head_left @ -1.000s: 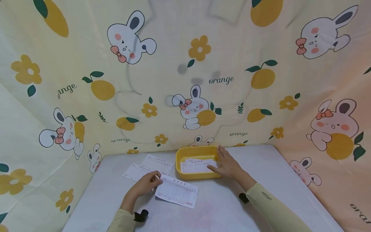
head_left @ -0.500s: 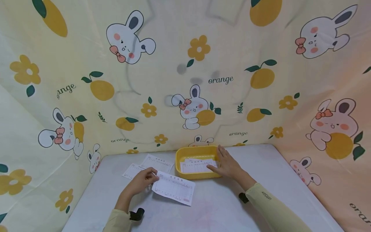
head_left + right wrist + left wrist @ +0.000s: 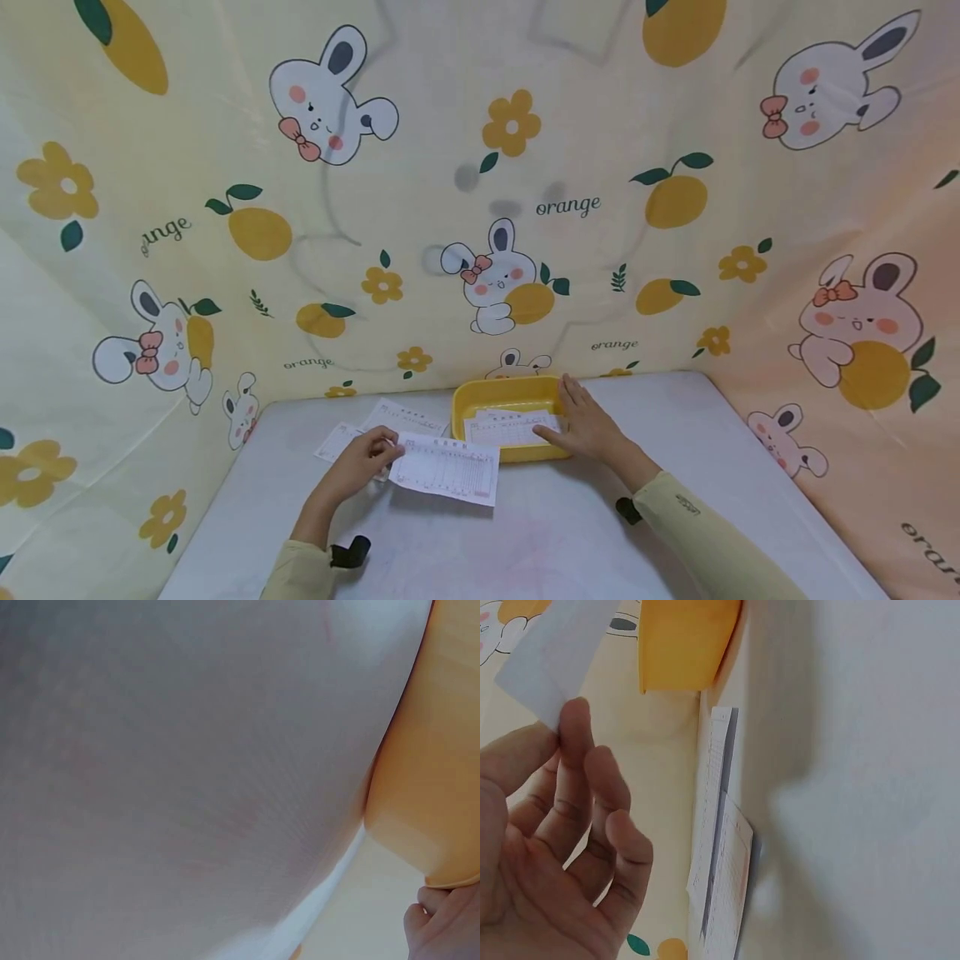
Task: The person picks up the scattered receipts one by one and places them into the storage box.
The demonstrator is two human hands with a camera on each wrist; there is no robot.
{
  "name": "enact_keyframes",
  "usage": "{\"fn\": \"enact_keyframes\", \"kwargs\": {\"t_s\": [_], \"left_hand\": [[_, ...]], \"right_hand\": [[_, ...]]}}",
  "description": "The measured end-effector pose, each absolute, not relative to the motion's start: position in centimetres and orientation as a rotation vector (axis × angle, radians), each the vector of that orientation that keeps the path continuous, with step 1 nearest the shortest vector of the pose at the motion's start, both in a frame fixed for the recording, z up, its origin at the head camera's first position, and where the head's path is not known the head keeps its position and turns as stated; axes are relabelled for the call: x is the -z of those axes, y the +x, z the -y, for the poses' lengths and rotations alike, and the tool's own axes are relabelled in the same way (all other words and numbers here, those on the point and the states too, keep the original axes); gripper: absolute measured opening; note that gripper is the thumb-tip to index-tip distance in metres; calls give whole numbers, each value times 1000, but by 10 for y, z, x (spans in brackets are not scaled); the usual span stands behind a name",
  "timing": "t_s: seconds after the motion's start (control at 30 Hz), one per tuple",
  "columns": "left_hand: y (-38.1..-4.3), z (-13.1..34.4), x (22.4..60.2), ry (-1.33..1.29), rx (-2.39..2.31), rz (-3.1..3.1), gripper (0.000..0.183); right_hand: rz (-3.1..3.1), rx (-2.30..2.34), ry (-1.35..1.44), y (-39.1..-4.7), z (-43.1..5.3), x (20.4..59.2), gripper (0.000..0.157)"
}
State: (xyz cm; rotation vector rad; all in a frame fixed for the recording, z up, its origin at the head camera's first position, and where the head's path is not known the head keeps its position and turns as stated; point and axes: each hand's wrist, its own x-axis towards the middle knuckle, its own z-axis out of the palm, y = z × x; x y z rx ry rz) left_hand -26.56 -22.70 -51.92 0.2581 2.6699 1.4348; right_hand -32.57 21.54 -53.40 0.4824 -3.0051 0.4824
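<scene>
My left hand (image 3: 358,464) pinches the left edge of a printed paper form (image 3: 444,471) between thumb and index finger. The form is raised over the table, its shadow below it; the left wrist view shows its plain back (image 3: 562,652). Two more forms, a far one (image 3: 401,417) and a near one (image 3: 336,439), lie overlapping behind that hand, which partly covers them. At the right end of a yellow plastic basket (image 3: 468,392), my right hand (image 3: 592,429) rests with straight fingers along the rim and the thumb reaching over the inside. Several forms (image 3: 495,429) lie in the basket.
The white tabletop (image 3: 555,542) runs back to a patterned cloth (image 3: 420,317) with rabbits and oranges, which hangs behind and along both sides. The basket stands close to the table's back edge.
My left hand has lifted the form off the table and moved slightly left and back; the form has tilted up. The right hand has stayed on the basket.
</scene>
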Motion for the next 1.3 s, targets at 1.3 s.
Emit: {"fn": "enact_keyframes", "kwargs": {"t_s": [1.3], "left_hand": [[-290,181,499,116,-1621,-2750,22]], "right_hand": [[3031,-473,478,-326,-216,534,124]]}}
